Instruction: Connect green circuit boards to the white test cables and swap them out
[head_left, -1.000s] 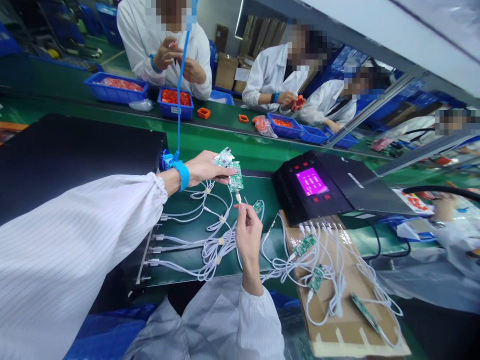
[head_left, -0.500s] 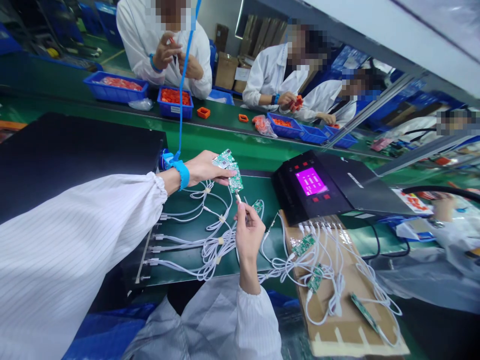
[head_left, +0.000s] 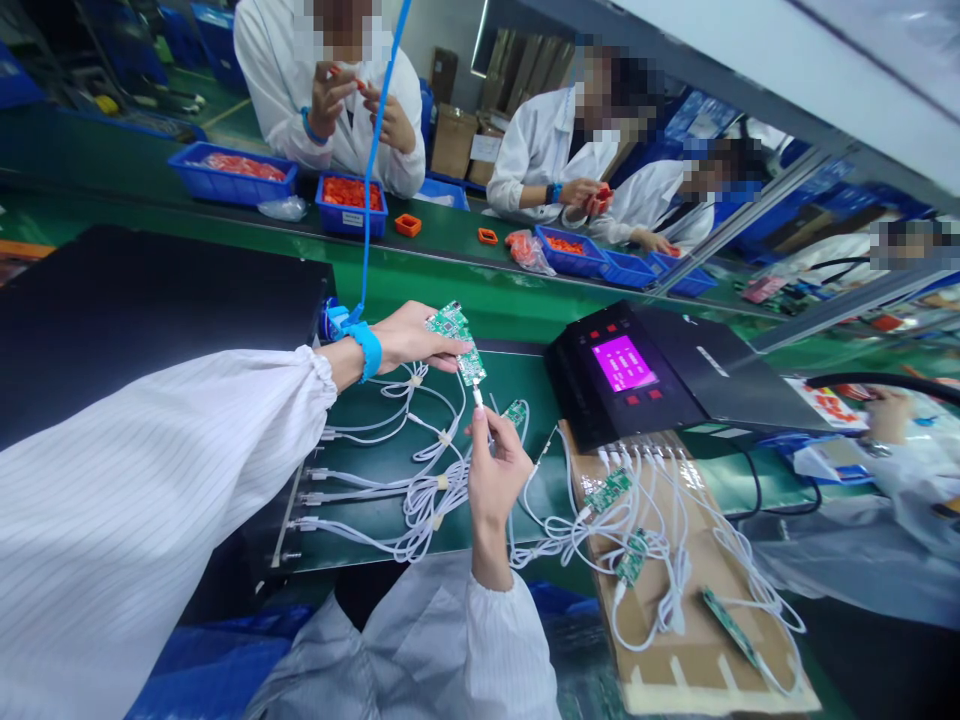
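My left hand (head_left: pixel 409 338), with a blue wrist strap (head_left: pixel 366 349) on its wrist, holds two or three small green circuit boards (head_left: pixel 459 340) fanned out above the dark green mat (head_left: pixel 375 515). Just below them, my right hand (head_left: pixel 491 468) pinches the plug of a white cable (head_left: pixel 478 398), whose tip touches the lower edge of the lowest board. Another small green board (head_left: pixel 515 411) lies beside my right fingers. Several white cables (head_left: pixel 420 495) run in a tangle across the mat.
A black tester with a lit magenta screen (head_left: pixel 624 362) stands to the right. In front of it, a cardboard sheet (head_left: pixel 697 680) carries more boards and white cables. Across the green conveyor (head_left: pixel 450 275), people in white coats handle orange parts over blue bins (head_left: pixel 351 205).
My right hand has risen slightly, bringing the cable plug up to the bottom edge of the lowest board. The boards in my left hand have tilted a little.
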